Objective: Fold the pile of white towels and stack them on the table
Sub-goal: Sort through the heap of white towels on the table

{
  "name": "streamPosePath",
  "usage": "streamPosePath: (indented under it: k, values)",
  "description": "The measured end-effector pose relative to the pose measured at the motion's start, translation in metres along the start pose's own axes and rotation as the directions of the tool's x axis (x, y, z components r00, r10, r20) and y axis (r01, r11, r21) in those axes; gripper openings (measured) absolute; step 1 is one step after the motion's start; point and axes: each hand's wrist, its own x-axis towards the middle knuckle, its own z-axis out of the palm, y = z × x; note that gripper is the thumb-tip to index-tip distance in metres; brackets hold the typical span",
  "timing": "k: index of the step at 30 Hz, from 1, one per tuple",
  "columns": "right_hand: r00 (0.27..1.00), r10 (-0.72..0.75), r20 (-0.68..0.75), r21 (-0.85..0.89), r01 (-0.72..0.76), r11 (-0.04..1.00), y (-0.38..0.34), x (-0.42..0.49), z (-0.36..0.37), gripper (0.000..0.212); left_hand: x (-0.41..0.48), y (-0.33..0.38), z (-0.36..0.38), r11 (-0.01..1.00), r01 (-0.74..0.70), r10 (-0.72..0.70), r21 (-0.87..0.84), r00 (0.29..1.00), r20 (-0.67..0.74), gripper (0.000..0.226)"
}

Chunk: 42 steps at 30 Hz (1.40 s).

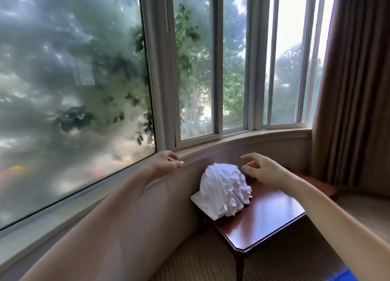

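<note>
one towel pile [223,191] lies between left grip [167,163] and right grip [260,168].

A: Look at that table [272,221]: dark reddish wood, polished to a high gloss, window light bouncing right off it!
B: And the towels [223,187] on it are white cloth, matt, heavily creased.
A: Over right, the curtain [354,90] is brown fabric, dull, in soft pleats.
B: Down below, the carpet [200,257] is beige with a ribbed weave. The window glass [73,90] is smooth and reflective, its frames [219,69] pale with a satin painted look.
</note>
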Motion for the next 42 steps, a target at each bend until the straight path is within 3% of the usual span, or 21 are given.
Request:
streamPosePath:
  k: [6,13,22,28,34,42]
  values:
    - [0.999,0.016,-0.049,0.026,-0.014,1.000,0.006,0.097,0.001,0.030,0.115,-0.013,-0.010,0.997,-0.048,0.040,0.054,0.988,0.147,0.039]
    - [0.994,0.084,-0.069,-0.018,-0.085,0.996,0.055,0.163,0.000,0.025,0.213,-0.028,0.046,0.999,-0.031,0.034,-0.014,0.976,0.217,0.040]
    - [0.970,0.222,-0.099,0.079,-0.214,0.974,0.166,0.236,-0.035,0.022,0.340,-0.014,0.152,0.995,-0.053,0.073,-0.081,0.958,0.279,0.030]
    - [0.962,0.264,-0.070,0.131,-0.254,0.958,0.239,0.304,-0.087,0.024,0.433,0.017,0.231,0.981,0.012,0.038,-0.194,0.967,0.253,0.014]
    - [0.950,0.312,-0.030,0.070,-0.310,0.948,0.315,0.364,-0.128,0.023,0.507,0.049,0.299,0.963,0.062,0.003,-0.261,0.970,0.242,0.020]
    - [0.924,0.382,0.023,0.032,-0.382,0.924,0.404,0.426,-0.118,0.027,0.576,0.045,0.370,0.958,0.149,-0.066,-0.244,0.946,0.318,0.025]
